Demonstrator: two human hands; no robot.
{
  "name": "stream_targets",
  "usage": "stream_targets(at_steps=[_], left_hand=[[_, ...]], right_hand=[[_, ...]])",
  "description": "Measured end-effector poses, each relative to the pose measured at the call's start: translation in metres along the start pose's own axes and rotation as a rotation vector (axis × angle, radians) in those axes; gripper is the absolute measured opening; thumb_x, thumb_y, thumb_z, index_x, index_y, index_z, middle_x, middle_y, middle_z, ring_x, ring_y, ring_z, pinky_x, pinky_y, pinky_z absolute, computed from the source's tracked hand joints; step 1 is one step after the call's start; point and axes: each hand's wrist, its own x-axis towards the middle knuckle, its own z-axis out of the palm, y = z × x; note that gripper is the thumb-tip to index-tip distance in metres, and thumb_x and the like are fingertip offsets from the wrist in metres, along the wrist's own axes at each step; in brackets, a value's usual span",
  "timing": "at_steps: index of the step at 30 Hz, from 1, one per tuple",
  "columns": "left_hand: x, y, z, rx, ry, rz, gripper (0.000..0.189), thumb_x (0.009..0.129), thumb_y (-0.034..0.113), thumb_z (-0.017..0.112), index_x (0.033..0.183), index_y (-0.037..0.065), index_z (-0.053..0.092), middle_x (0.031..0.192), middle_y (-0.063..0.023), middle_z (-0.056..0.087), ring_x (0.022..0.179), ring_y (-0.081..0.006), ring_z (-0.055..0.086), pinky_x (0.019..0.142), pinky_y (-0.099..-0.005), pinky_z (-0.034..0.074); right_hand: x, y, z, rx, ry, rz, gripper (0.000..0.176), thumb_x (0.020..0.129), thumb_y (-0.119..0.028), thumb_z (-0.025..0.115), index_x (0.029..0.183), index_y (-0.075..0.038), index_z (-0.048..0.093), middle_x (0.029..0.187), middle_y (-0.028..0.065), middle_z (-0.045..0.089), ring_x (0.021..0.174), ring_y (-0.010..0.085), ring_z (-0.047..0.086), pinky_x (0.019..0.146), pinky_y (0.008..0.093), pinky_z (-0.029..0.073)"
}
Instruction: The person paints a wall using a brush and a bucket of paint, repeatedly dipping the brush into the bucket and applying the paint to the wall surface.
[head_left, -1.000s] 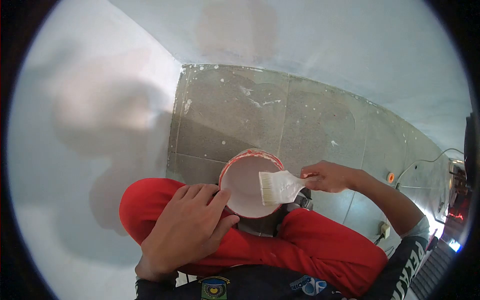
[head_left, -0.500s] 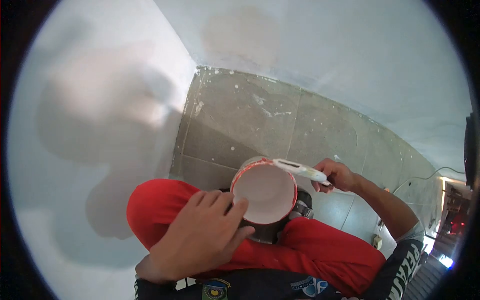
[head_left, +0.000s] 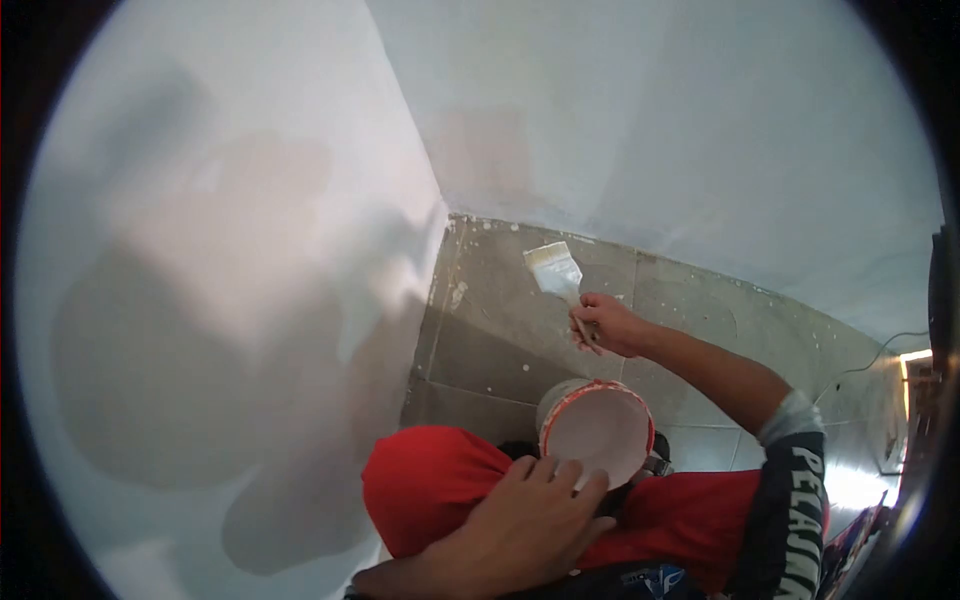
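Observation:
My right hand (head_left: 610, 326) is closed around the handle of a wide paintbrush (head_left: 556, 270), whose pale bristles point up and left over the tiled floor. Between my knees, a paint bucket (head_left: 551, 404) with a red rim is tilted toward me, and whitish paint coats its inside. My left hand (head_left: 525, 515) lies above my lap with its fingers loosely spread. Its fingertips overlap the bucket's near rim in this view.
White walls (head_left: 560, 110) meet at a corner ahead of me. Grey floor tiles (head_left: 490, 345) carry white paint spots. Red trouser legs (head_left: 425, 485) flank the bucket. A thin cable (head_left: 870, 362) runs along the floor at right, near a bright opening.
My right hand has carried the paintbrush from the bucket's rim forward toward the wall corner, turning the bristles outward. The view has shifted, so bucket and left hand appear lower and further right.

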Motion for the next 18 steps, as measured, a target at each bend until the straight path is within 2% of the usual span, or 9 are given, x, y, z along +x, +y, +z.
stream_targets(at_steps=[1, 2, 4, 6, 8, 12, 15, 17, 18], left_hand=[[0.001, -0.001, -0.003, -0.036, -0.077, -0.025, 0.044, 0.095, 0.034, 0.058, 0.120, -0.001, 0.051, 0.111, -0.0189, 0.060, 0.107, -0.0338, 0.059, 0.093, -0.0440, 0.045], [0.000, -0.002, -0.002, -0.022, -0.077, -0.014, 0.044, 0.095, 0.034, 0.058, 0.120, -0.001, 0.051, 0.111, -0.0189, 0.060, 0.107, -0.0338, 0.059, 0.093, -0.0440, 0.045], [-0.001, -0.007, 0.001, -0.032, 0.133, 0.051, 0.036, 0.093, 0.034, 0.060, 0.108, 0.001, 0.057, 0.095, -0.0152, 0.061, 0.090, -0.0285, 0.060, 0.080, -0.0401, 0.046], [0.001, -0.016, 0.006, -0.022, 0.148, 0.086, 0.036, 0.093, 0.034, 0.060, 0.108, 0.001, 0.057, 0.096, -0.0152, 0.061, 0.089, -0.0282, 0.060, 0.079, -0.0399, 0.046], [0.003, -0.021, 0.004, -0.013, 0.162, 0.124, 0.036, 0.093, 0.034, 0.060, 0.108, 0.001, 0.057, 0.096, -0.0152, 0.061, 0.089, -0.0280, 0.060, 0.079, -0.0397, 0.046], [0.006, -0.029, 0.002, -0.005, 0.130, 0.125, 0.037, 0.093, 0.034, 0.060, 0.108, 0.001, 0.058, 0.096, -0.0155, 0.061, 0.090, -0.0282, 0.060, 0.078, -0.0390, 0.045], [0.005, -0.030, -0.001, -0.023, 0.115, 0.116, 0.036, 0.093, 0.033, 0.059, 0.108, 0.000, 0.057, 0.097, -0.0159, 0.061, 0.090, -0.0286, 0.060, 0.078, -0.0392, 0.045], [0.005, -0.026, -0.009, -0.028, 0.102, 0.101, 0.036, 0.093, 0.032, 0.059, 0.109, 0.000, 0.057, 0.097, -0.0162, 0.061, 0.090, -0.0288, 0.060, 0.078, -0.0396, 0.045], [0.005, -0.021, -0.015, -0.053, 0.083, 0.084, 0.036, 0.092, 0.030, 0.061, 0.112, 0.001, 0.057, 0.102, -0.0166, 0.062, 0.097, -0.0312, 0.059, 0.084, -0.0417, 0.044]], right_hand=[[0.017, 0.002, 0.007, 0.072, 0.073, -0.015, 0.015, 0.096, -0.016, 0.055, 0.097, -0.002, 0.053, 0.081, 0.0080, 0.057, 0.063, 0.0182, 0.055, 0.055, 0.0317, 0.047], [0.035, 0.005, 0.013, 0.145, 0.144, -0.028, 0.013, 0.095, -0.014, 0.054, 0.097, -0.001, 0.052, 0.082, 0.0087, 0.057, 0.063, 0.0195, 0.055, 0.056, 0.0331, 0.048], [0.074, 0.010, 0.016, 0.204, 0.175, -0.043, 0.013, 0.095, -0.014, 0.054, 0.094, -0.001, 0.052, 0.078, 0.0088, 0.055, 0.062, 0.0196, 0.054, 0.053, 0.0331, 0.046], [0.105, 0.014, 0.016, 0.265, 0.210, -0.042, 0.014, 0.095, -0.014, 0.053, 0.091, -0.001, 0.052, 0.075, 0.0089, 0.053, 0.060, 0.0196, 0.054, 0.050, 0.0330, 0.045], [0.130, 0.017, 0.016, 0.279, 0.243, 0.042, 0.016, 0.094, -0.013, 0.050, 0.082, -0.002, 0.049, 0.067, 0.0074, 0.048, 0.055, 0.0184, 0.050, 0.045, 0.0330, 0.040], [0.150, 0.019, 0.030, 0.445, 0.268, 0.036, 0.018, 0.092, -0.012, 0.047, 0.076, -0.004, 0.046, 0.062, 0.0068, 0.045, 0.051, 0.0172, 0.046, 0.041, 0.0325, 0.035], [0.151, 0.017, 0.039, 0.428, 0.385, -0.003, 0.016, 0.091, -0.011, 0.045, 0.076, -0.004, 0.046, 0.063, 0.0065, 0.045, 0.051, 0.0167, 0.045, 0.040, 0.0324, 0.034], [0.153, 0.013, 0.042, 0.503, 0.470, -0.059, 0.012, 0.086, -0.015, 0.046, 0.077, -0.006, 0.047, 0.058, 0.0065, 0.045, 0.045, 0.0175, 0.040, 0.039, 0.0305, 0.029], [0.153, 0.012, 0.041, 0.504, 0.472, -0.061, 0.012, 0.086, -0.015, 0.046, 0.077, -0.006, 0.047, 0.058, 0.0065, 0.045, 0.045, 0.0175, 0.040, 0.039, 0.0305, 0.029]])
